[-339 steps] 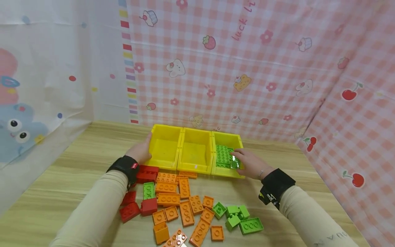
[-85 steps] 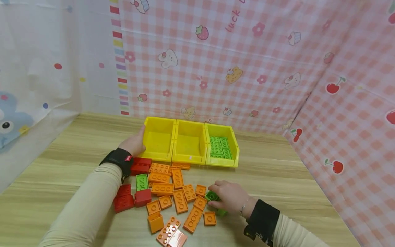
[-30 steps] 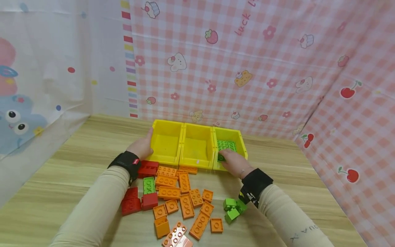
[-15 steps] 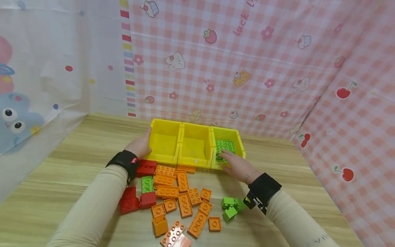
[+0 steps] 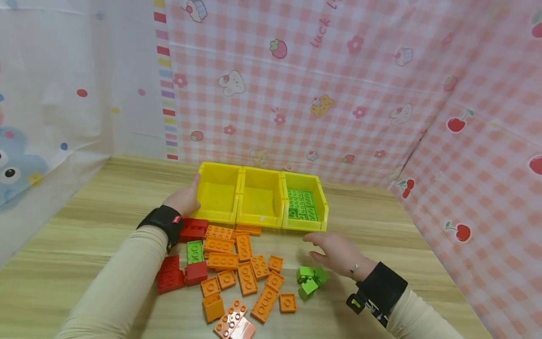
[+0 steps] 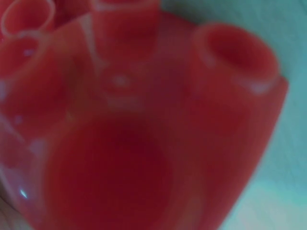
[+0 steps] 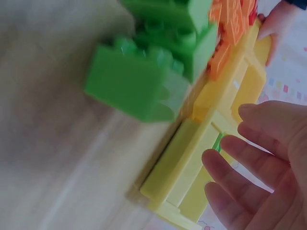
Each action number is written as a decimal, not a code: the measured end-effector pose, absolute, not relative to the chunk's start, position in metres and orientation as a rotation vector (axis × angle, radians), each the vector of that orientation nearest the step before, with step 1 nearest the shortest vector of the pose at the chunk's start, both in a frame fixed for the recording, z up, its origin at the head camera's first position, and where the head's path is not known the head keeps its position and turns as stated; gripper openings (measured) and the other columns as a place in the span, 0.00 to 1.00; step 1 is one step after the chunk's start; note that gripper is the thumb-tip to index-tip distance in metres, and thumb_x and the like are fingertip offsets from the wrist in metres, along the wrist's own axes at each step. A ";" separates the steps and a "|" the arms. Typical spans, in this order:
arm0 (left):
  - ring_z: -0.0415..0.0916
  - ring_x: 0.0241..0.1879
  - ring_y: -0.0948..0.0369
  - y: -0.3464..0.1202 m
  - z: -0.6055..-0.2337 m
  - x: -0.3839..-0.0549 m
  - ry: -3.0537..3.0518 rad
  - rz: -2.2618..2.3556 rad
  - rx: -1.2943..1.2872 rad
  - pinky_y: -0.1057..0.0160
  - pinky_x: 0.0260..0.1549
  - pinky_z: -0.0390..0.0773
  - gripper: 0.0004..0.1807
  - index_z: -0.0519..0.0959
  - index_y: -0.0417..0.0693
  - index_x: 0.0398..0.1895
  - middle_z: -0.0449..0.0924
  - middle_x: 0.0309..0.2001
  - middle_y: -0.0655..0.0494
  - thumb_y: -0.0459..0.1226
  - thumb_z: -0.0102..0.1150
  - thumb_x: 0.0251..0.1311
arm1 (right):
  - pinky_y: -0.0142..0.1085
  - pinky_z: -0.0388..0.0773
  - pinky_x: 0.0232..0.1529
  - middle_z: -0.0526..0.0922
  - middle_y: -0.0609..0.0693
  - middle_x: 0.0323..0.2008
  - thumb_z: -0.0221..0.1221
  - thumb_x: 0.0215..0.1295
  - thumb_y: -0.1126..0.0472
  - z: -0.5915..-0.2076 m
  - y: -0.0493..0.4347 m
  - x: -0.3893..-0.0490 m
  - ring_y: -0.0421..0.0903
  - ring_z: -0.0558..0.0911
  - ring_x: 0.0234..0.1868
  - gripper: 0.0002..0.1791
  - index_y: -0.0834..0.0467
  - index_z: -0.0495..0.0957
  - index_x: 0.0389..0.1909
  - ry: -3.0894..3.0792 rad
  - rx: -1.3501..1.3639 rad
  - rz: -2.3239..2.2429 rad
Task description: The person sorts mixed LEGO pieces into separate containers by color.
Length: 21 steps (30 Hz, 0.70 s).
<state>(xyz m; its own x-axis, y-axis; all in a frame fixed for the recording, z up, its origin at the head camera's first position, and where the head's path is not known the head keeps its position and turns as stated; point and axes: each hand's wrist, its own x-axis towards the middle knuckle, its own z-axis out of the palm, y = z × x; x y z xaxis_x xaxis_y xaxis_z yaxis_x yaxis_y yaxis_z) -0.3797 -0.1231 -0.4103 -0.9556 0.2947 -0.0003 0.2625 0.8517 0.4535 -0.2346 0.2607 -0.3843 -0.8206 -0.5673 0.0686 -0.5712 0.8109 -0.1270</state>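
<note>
Three yellow bins (image 5: 262, 221) stand joined in a row at the back. My left hand (image 5: 183, 200) rests against the outer wall of the left bin, fingers extended along it. My right hand (image 5: 336, 254) hovers in front of the right bin with its fingers relaxed and holding nothing; the right wrist view shows its empty fingers (image 7: 230, 177). Just left of and below it sits a cluster of green building bricks (image 5: 308, 285). Flat green bricks (image 5: 301, 205) lie in the right bin; the middle and left bins hold nothing.
Several orange bricks (image 5: 246, 278) spread over the table in front of the bins. Red bricks (image 5: 195, 273) lie beside the left forearm, with one green brick (image 5: 195, 252) among them. A red brick (image 6: 120, 167) fills the left wrist view. Printed cloth (image 5: 288, 94) hangs behind.
My right hand has left a green brick in the right bin and drawn back toward the green cluster. Over the longer span, green bricks moved from table to bin. The left hand stays put.
</note>
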 end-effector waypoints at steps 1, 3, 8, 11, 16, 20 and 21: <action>0.61 0.13 0.57 -0.123 -0.410 -0.380 2.954 0.710 0.446 0.62 0.17 0.61 0.46 0.33 0.37 0.72 0.65 0.15 0.51 0.30 0.52 0.58 | 0.42 0.76 0.43 0.81 0.54 0.46 0.61 0.60 0.62 -0.385 0.261 -0.231 0.47 0.80 0.43 0.19 0.62 0.75 0.52 -2.974 0.942 0.233; 0.61 0.13 0.57 -0.123 -0.411 -0.381 2.952 0.709 0.447 0.62 0.18 0.61 0.47 0.33 0.37 0.72 0.66 0.15 0.51 0.31 0.52 0.58 | 0.41 0.76 0.43 0.81 0.54 0.46 0.61 0.60 0.62 -0.388 0.261 -0.224 0.47 0.80 0.43 0.18 0.62 0.76 0.51 -2.988 0.965 0.240; 0.63 0.15 0.55 -0.124 -0.411 -0.382 2.952 0.701 0.433 0.61 0.19 0.63 0.47 0.33 0.37 0.72 0.67 0.17 0.50 0.31 0.53 0.58 | 0.41 0.75 0.46 0.81 0.53 0.46 0.60 0.61 0.61 -0.395 0.260 -0.212 0.47 0.80 0.46 0.17 0.62 0.77 0.50 -2.995 1.012 0.233; 0.63 0.15 0.55 -0.125 -0.411 -0.382 2.962 0.702 0.436 0.60 0.19 0.63 0.47 0.33 0.36 0.72 0.67 0.17 0.49 0.31 0.53 0.58 | 0.41 0.74 0.47 0.81 0.53 0.46 0.59 0.61 0.61 -0.397 0.258 -0.208 0.46 0.79 0.47 0.16 0.62 0.77 0.49 -3.021 0.999 0.251; 0.64 0.15 0.54 -0.126 -0.415 -0.383 2.999 0.701 0.472 0.60 0.18 0.63 0.47 0.35 0.34 0.71 0.68 0.16 0.49 0.29 0.54 0.56 | 0.41 0.75 0.47 0.81 0.52 0.44 0.59 0.61 0.61 -0.401 0.256 -0.207 0.45 0.79 0.46 0.15 0.61 0.78 0.48 -3.041 0.981 0.253; 0.65 0.15 0.54 -0.125 -0.417 -0.383 3.008 0.699 0.481 0.60 0.19 0.63 0.46 0.36 0.34 0.71 0.69 0.17 0.48 0.30 0.54 0.56 | 0.40 0.75 0.46 0.81 0.51 0.43 0.60 0.61 0.61 -0.403 0.255 -0.207 0.44 0.79 0.44 0.14 0.61 0.79 0.47 -3.061 0.968 0.264; 0.65 0.15 0.53 -0.124 -0.417 -0.384 3.008 0.699 0.480 0.60 0.19 0.63 0.46 0.36 0.34 0.71 0.69 0.17 0.48 0.30 0.54 0.56 | 0.40 0.75 0.45 0.81 0.51 0.42 0.60 0.61 0.61 -0.403 0.255 -0.207 0.44 0.79 0.44 0.14 0.61 0.79 0.46 -3.065 0.963 0.267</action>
<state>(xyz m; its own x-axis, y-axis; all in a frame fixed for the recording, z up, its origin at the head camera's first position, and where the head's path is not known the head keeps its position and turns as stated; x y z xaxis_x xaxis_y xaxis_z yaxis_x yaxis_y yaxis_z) -0.3835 -0.1244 -0.4165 -0.9528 0.2990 0.0530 0.2917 0.8529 0.4329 -0.2070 0.2554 -0.4033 -0.8185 -0.5737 -0.0286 -0.5602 0.8082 -0.1817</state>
